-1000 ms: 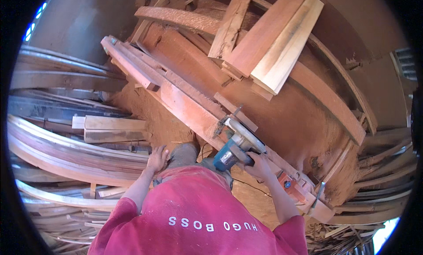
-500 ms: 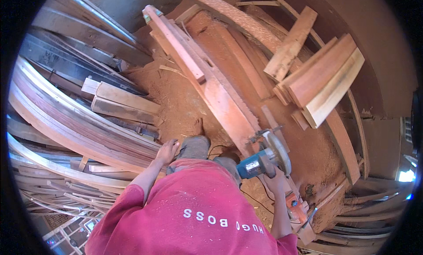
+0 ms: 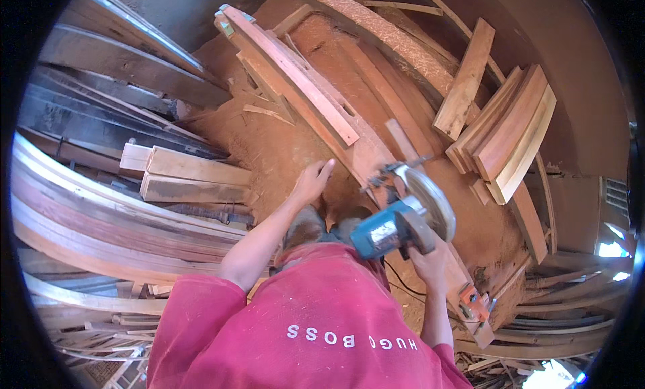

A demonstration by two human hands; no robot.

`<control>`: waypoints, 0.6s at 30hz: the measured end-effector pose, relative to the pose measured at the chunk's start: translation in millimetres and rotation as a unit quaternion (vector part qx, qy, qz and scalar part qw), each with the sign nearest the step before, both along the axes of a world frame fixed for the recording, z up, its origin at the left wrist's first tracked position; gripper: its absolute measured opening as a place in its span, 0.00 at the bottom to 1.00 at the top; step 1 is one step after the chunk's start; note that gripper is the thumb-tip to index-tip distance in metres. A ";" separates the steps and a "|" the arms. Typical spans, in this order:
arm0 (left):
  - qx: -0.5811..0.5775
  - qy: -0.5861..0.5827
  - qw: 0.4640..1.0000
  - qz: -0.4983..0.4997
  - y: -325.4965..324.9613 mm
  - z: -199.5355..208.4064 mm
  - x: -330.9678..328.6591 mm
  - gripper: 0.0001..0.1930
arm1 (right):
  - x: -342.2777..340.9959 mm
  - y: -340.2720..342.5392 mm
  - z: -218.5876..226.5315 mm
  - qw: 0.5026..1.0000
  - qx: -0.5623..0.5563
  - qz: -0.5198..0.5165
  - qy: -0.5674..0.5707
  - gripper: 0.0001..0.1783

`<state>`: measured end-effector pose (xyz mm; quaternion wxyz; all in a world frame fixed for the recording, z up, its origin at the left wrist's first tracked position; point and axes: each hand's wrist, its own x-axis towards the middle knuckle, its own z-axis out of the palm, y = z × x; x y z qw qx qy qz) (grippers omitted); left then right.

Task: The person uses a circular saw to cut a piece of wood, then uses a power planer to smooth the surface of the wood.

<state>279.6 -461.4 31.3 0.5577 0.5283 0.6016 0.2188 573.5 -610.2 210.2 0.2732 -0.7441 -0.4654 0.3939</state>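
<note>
My right hand [image 3: 426, 260] grips the rear handle of a blue circular saw [image 3: 381, 233], which has a large rounded metal guard [image 3: 430, 191]. The saw is over a long wooden beam [image 3: 366, 157] running from far left to near right; whether it touches the wood I cannot tell. On the beam's far part lies a narrow pinkish board [image 3: 292, 70], its near end just beyond the saw. My left hand [image 3: 313, 182] is in the air left of the beam, fingers loosely stretched and holding nothing. The blade is mostly hidden.
Long curved boards [image 3: 101, 221] are stacked at the left, with short blocks [image 3: 195, 174] beside them. Cut boards [image 3: 517, 134] lean at the right near a long curved plank [image 3: 383, 36]. An orange tool [image 3: 476, 303] sits on the beam's near end. Sawdust [image 3: 269, 140] covers the floor; a dark cord [image 3: 406, 281] hangs below the saw.
My left hand has come up from beside my leg toward the beam. The saw in my right hand has shifted slightly nearer to me, and the view has moved a little.
</note>
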 end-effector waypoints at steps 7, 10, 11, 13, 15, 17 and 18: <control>-0.113 -0.058 0.989 0.077 61.2 -5.7 32.4 0.31 | -54.7 61.1 -38.2 0.994 0.009 0.101 0.037 0.23; -0.104 -0.051 0.987 0.107 66.2 -10.7 34.1 0.27 | -59.8 67.5 -55.0 0.991 0.010 0.121 0.049 0.24; -0.087 -0.045 0.987 0.129 67.1 -11.7 33.3 0.23 | -58.7 68.9 -59.4 0.989 0.024 0.125 0.071 0.24; -0.074 -0.025 0.989 0.125 67.8 -7.3 28.1 0.23 | -55.5 68.9 -67.3 0.987 0.008 0.141 0.076 0.25; -0.044 0.015 0.994 0.098 69.4 -6.6 23.5 0.24 | -59.0 68.3 -69.5 0.986 0.003 0.144 0.082 0.25; -0.029 0.024 0.994 0.107 68.3 -25.0 19.0 0.26 | -66.3 69.7 -68.3 0.987 0.033 0.143 0.071 0.22; -0.017 0.029 0.993 0.110 68.5 -24.6 21.6 0.28 | -67.0 68.7 -69.6 0.987 0.062 0.136 0.056 0.19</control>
